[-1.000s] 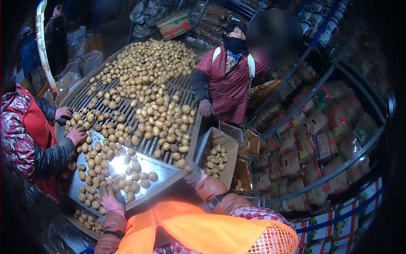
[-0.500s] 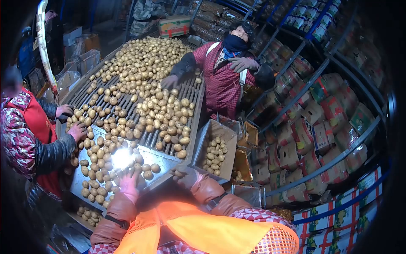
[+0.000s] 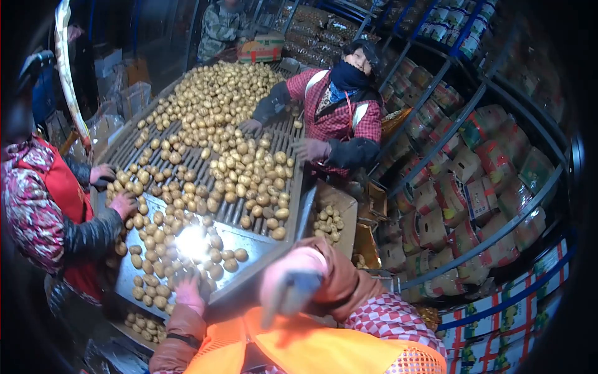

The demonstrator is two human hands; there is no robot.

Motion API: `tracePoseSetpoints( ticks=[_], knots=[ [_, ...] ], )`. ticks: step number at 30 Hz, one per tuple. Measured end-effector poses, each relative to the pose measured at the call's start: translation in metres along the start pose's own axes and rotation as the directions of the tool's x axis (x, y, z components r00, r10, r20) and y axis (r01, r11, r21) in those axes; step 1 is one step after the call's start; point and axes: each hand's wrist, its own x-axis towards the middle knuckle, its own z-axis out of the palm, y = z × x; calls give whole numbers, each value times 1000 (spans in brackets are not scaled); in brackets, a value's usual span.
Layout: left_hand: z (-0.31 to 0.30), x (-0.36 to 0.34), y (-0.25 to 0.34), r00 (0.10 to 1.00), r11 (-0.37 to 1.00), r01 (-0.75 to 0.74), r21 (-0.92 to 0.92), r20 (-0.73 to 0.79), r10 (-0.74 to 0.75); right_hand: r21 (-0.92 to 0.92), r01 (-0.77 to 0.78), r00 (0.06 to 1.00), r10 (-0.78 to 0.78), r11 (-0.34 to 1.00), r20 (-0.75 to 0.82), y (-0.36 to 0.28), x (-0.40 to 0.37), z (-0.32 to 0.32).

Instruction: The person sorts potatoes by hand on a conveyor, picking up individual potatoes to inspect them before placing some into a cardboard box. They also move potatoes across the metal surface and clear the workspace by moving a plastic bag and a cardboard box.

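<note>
Potatoes (image 3: 212, 100) cover a slatted sorting table, and more lie on the metal tray (image 3: 249, 243) at its near end. My left hand (image 3: 189, 292), in a pinkish glove, rests at the tray's near edge against several potatoes; its fingers are spread. My right hand (image 3: 293, 283) is raised close to the camera, above the orange vest (image 3: 311, 343). It is blurred, and whether it holds anything cannot be made out. Strong glare whitens the potatoes just beyond my left hand.
A co-worker (image 3: 342, 112) stands at the table's right side, another (image 3: 50, 212) at the left with both hands by the potatoes. A carton of potatoes (image 3: 339, 202) stands to the right. Racks of stacked boxes (image 3: 467, 199) rise beyond. A camouflage-clad person (image 3: 218, 31) is behind.
My right hand has come up from the table's edge toward the camera. My left hand stays at the tray. The right co-worker's hand has dropped from the chest to the table's side.
</note>
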Motion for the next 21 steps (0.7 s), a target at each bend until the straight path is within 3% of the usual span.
tracePoseSetpoints(
  ticks=[2,5,8,9,13,16,18,19,21],
  knots=[
    [-2,2,-2,991,994,-95,54,-86,100,78,39,998,-36,996,-43,-2,-1,-2],
    [-4,0,1,994,996,-83,18,-67,84,136,-125,966,152,983,-208,-13,-7,6],
    [-11,1,8,995,997,-64,-31,-72,62,79,-248,941,259,966,-219,-22,2,10],
    [-14,1,12,995,998,-62,-33,-81,59,127,-347,885,369,929,-284,-33,0,11],
    [-16,1,13,995,998,-55,-32,-91,52,177,-221,903,270,959,-335,-30,-11,7],
    [-11,0,8,999,997,-19,-72,-45,16,215,-270,731,345,939,-589,-58,-19,-3],
    [-7,3,8,999,999,-9,-45,-39,7,-110,-282,669,113,953,-735,-99,-39,-26],
    [-7,-1,8,1000,1000,2,-22,-21,-2,-337,-305,634,-74,891,-770,-134,-44,-22],
    [-12,-2,13,1000,1000,-14,-27,-16,13,-428,-28,602,-326,904,-729,-185,-81,-38]
  ],
)
